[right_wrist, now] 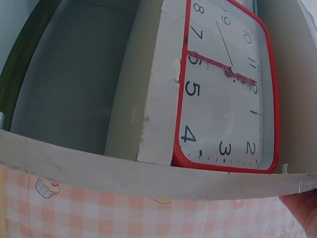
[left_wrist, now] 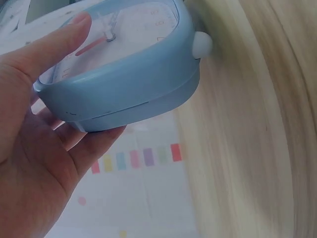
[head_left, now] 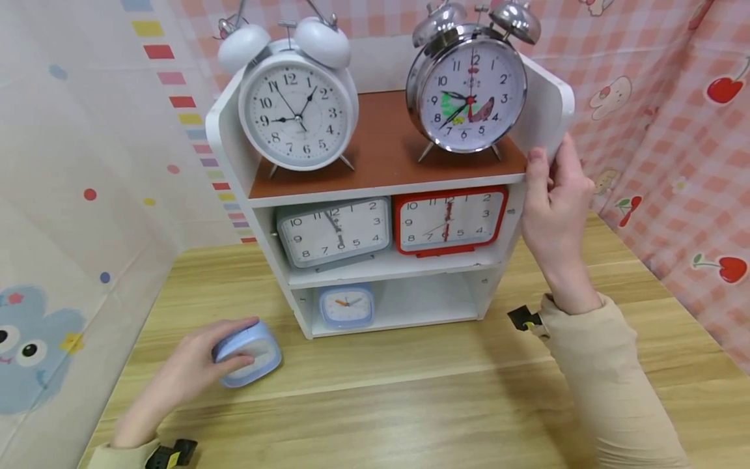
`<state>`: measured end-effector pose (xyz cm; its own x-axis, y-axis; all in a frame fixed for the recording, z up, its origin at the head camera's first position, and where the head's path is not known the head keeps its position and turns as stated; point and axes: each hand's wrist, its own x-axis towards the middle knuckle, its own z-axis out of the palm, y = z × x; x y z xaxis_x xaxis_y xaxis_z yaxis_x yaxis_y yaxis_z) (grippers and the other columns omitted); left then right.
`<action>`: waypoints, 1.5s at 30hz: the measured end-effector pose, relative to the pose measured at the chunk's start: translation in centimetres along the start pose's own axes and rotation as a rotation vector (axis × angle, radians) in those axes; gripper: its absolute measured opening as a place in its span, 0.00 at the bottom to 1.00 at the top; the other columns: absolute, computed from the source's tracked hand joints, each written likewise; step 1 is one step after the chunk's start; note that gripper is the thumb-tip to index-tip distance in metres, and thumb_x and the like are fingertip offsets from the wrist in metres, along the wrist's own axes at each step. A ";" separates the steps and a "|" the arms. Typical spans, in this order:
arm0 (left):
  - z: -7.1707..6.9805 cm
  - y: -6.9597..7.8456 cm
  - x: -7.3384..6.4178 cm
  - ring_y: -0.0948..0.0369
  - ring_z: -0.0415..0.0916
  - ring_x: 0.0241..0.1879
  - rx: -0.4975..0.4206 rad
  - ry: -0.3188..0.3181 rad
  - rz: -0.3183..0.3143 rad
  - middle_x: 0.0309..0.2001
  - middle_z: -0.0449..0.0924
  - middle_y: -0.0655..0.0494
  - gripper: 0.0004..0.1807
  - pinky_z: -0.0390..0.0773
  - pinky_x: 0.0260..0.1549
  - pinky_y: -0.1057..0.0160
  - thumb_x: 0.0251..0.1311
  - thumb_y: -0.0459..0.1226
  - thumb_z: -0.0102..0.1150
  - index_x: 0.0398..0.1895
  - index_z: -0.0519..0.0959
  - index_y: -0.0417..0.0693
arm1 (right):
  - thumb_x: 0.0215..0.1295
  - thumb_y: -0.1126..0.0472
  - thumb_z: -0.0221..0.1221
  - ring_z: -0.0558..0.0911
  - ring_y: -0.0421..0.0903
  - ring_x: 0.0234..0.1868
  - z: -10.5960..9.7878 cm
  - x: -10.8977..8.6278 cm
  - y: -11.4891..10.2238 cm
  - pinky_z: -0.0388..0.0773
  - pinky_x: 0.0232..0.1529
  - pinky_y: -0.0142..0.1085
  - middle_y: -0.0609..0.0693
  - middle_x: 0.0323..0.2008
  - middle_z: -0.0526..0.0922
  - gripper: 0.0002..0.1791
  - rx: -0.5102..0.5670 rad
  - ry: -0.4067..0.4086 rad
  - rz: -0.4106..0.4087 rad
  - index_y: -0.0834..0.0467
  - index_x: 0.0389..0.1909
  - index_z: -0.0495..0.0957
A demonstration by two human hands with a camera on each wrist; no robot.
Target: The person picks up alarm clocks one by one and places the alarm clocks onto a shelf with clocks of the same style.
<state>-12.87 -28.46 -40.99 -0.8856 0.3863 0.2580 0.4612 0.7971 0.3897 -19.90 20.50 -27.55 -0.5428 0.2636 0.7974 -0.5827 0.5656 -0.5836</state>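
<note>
A small light-blue alarm clock (head_left: 268, 358) is in my left hand (head_left: 196, 361), low in front of the shelf's left side. The thumb lies across its face and the other fingers support its back, as the left wrist view shows; the clock (left_wrist: 129, 91) is tilted there. My right hand (head_left: 556, 215) grips the right side panel of a white shelf (head_left: 383, 140), with the thumb at the front edge. Closest to that hand on the middle level is a red-framed clock (head_left: 448, 221). In the right wrist view only a bit of the right hand (right_wrist: 303, 210) shows.
Two twin-bell clocks, one white (head_left: 299, 114) and one silver (head_left: 469, 98), stand on the brown top. A grey clock (head_left: 334, 231) leans beside the red one. Another blue clock (head_left: 347, 306) sits at the bottom left. The shelf stands on a wooden table (head_left: 375, 404) between patterned cloths.
</note>
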 end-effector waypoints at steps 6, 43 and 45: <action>0.4 1.1 0.6 0.50 0.87 0.52 -0.024 0.012 0.054 0.56 0.90 0.49 0.32 0.87 0.49 0.53 0.53 0.38 0.80 0.64 0.83 0.50 | 0.83 0.56 0.50 0.80 0.27 0.45 -0.1 0.1 -0.2 0.79 0.48 0.17 0.48 0.41 0.84 0.21 -0.009 -0.003 0.006 0.58 0.69 0.76; 4.6 9.5 5.8 0.53 0.87 0.54 -0.167 -0.190 0.255 0.60 0.87 0.50 0.31 0.87 0.56 0.51 0.57 0.40 0.76 0.66 0.81 0.53 | 0.82 0.56 0.51 0.80 0.30 0.43 0.0 0.1 -0.1 0.80 0.45 0.18 0.59 0.49 0.87 0.21 0.008 0.013 0.021 0.56 0.69 0.77; 4.8 9.8 6.0 0.53 0.87 0.54 -0.166 -0.188 0.266 0.60 0.87 0.50 0.30 0.87 0.55 0.51 0.58 0.40 0.76 0.66 0.81 0.54 | 0.83 0.55 0.50 0.81 0.30 0.46 0.0 0.1 -0.1 0.83 0.51 0.20 0.61 0.54 0.87 0.21 0.008 0.004 0.021 0.56 0.69 0.77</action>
<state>-13.89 -16.09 -39.87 -0.7211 0.6608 0.2081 0.6656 0.5774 0.4729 -19.92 20.47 -27.45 -0.5527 0.2787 0.7854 -0.5757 0.5536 -0.6017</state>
